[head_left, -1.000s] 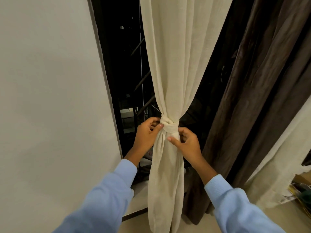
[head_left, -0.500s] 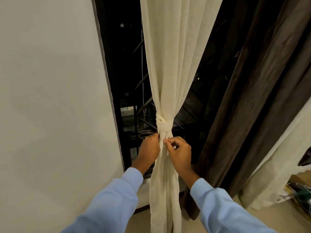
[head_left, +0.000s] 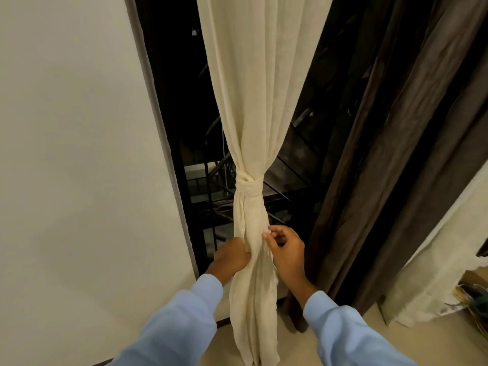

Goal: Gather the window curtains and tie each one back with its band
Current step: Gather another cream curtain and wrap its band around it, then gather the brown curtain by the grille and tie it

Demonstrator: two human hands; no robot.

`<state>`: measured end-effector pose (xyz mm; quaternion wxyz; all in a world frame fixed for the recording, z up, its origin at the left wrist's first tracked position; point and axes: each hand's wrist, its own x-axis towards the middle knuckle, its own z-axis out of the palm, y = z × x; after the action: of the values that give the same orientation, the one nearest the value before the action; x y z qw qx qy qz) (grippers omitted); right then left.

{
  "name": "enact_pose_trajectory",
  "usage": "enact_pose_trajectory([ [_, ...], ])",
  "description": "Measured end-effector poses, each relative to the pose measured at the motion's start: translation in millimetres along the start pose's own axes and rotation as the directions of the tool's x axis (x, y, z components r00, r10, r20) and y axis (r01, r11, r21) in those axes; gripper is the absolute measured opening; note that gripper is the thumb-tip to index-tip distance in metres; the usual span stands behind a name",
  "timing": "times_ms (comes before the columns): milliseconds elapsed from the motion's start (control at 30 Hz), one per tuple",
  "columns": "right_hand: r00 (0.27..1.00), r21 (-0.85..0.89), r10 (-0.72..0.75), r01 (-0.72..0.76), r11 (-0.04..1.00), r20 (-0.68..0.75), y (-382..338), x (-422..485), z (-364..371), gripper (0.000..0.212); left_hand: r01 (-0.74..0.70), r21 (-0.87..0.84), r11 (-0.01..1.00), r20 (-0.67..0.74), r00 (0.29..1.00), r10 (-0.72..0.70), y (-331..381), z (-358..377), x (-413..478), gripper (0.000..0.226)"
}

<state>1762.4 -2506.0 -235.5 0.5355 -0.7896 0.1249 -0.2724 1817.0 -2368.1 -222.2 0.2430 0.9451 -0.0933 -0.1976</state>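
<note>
Head cam: cream curtain [head_left: 253,101] hangs bunched in front of the dark window [head_left: 179,101] w/ its band [head_left: 247,184] knotted round it, well above both hands. Left hand [head_left: 232,256] grips the fabric's left side below the knot, fingers curled in tight. Right hand [head_left: 284,249] is at the right edge, thumb & forefinger narrow, pinching a fold. Brown curtain [head_left: 383,154] hangs loose on the right.

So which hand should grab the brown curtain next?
Probably the right hand: it is nearer the loose brown curtain, while the left hand grips the tied cream curtain on the far side.
</note>
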Motion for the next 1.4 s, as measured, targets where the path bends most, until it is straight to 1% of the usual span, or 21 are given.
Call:
enact_pose_trajectory([
  [67, 1.000, -0.007, -0.016, 0.016, 1.000, 0.027, 9, 10, -9, 0.007, 0.092, -0.131, 0.987, 0.207, 0.976, -0.064, 18, 3, -6, 0.019],
  [100, 0.999, -0.018, -0.015, 0.016, 1.000, 0.046, 14, 15, -14, 0.007, 0.102, -0.170, 0.980, 0.257, 0.965, -0.056, 30, 6, -7, 0.020],
  [133, 0.998, -0.021, -0.013, 0.015, 1.000, 0.067, 19, 21, -21, 0.008, 0.092, -0.209, 0.973, 0.261, 0.965, -0.035, 44, 9, -7, 0.020],
  [167, 0.997, -0.017, -0.021, 0.022, 1.000, 0.080, 24, 26, -28, 0.009, 0.064, -0.256, 0.965, 0.232, 0.973, -0.003, 57, 12, -5, 0.020],
  [233, 0.996, 0.009, -0.026, 0.025, 1.000, 0.085, 34, 38, -43, 0.012, -0.041, -0.345, 0.938, 0.105, 0.991, 0.082, 85, 20, 2, 0.021],
  [300, 0.996, 0.027, -0.027, 0.024, 0.999, 0.083, 44, 52, -63, 0.014, -0.130, -0.370, 0.920, -0.032, 0.991, 0.127, 112, 30, 9, 0.022],
  [367, 0.997, 0.043, -0.030, 0.027, 0.999, 0.071, 51, 66, -82, 0.014, -0.171, -0.359, 0.917, -0.126, 0.983, 0.134, 135, 38, 17, 0.015],
  [400, 0.997, 0.045, -0.039, 0.036, 0.998, 0.061, 54, 72, -92, 0.014, -0.188, -0.367, 0.911, -0.156, 0.978, 0.139, 146, 43, 20, 0.011],
  [567, 0.998, 0.077, -0.070, 0.070, 0.995, 0.001, 63, 104, -140, 0.014, -0.265, -0.466, 0.844, -0.261, 0.953, 0.155, 202, 59, 31, 0.005],
  [667, 0.996, 0.118, -0.087, 0.089, 0.989, -0.024, 62, 124, -163, 0.014, -0.345, -0.447, 0.825, -0.378, 0.909, 0.175, 232, 59, 41, 0.004],
  [767, 0.991, 0.151, -0.114, 0.123, 0.981, -0.063, 53, 145, -181, 0.015, -0.428, -0.446, 0.786, -0.493, 0.850, 0.183, 258, 45, 51, 0.009],
  [867, 0.980, 0.187, -0.171, 0.187, 0.964, -0.097, 39, 167, -195, 0.015, -0.557, -0.460, 0.692, -0.601, 0.768, 0.219, 284, 22, 58, 0.012],
  [967, 0.964, 0.289, -0.213, 0.252, 0.924, -0.157, 12, 191, -203, 0.013, -0.662, -0.426, 0.617, -0.712, 0.666, 0.223, 311, -5, 65, 0.013],
  [1000, 0.953, 0.315, -0.232, 0.285, 0.905, -0.196, 1, 200, -206, 0.015, -0.693, -0.411, 0.593, -0.738, 0.635, 0.229, 321, -14, 67, 0.014],
  [1067, 0.926, 0.316, -0.270, 0.347, 0.883, -0.265, -18, 220, -212, 0.025, -0.758, -0.382, 0.529, -0.780, 0.571, 0.255, 340, -31, 72, 0.016],
  [1133, 0.905, 0.285, -0.314, 0.393, 0.874, -0.286, -34, 236, -216, 0.038, -0.802, -0.340, 0.491, -0.812, 0.514, 0.276, 353, -41, 74, 0.018],
  [1200, 0.890, 0.249, -0.358, 0.429, 0.868, -0.283, -46, 253, -219, 0.050, -0.823, -0.321, 0.468, -0.831, 0.482, 0.278, 363, -49, 80, 0.020],
  [1267, 0.879, 0.228, -0.384, 0.450, 0.864, -0.282, -55, 271, -223, 0.053, -0.844, -0.323, 0.427, -0.840, 0.464, 0.282, 374, -55, 90, 0.023],
  [1367, 0.880, 0.223, -0.353, 0.431, 0.875, -0.317, -53, 291, -230, 0.036, -0.849, -0.359, 0.387, -0.803, 0.492, 0.335, 384, -51, 97, 0.032],
  [1400, 0.877, 0.242, -0.331, 0.425, 0.872, -0.347, -49, 300, -234, 0.029, -0.857, -0.344, 0.383, -0.797, 0.482, 0.365, 389, -48, 101, 0.036],
])
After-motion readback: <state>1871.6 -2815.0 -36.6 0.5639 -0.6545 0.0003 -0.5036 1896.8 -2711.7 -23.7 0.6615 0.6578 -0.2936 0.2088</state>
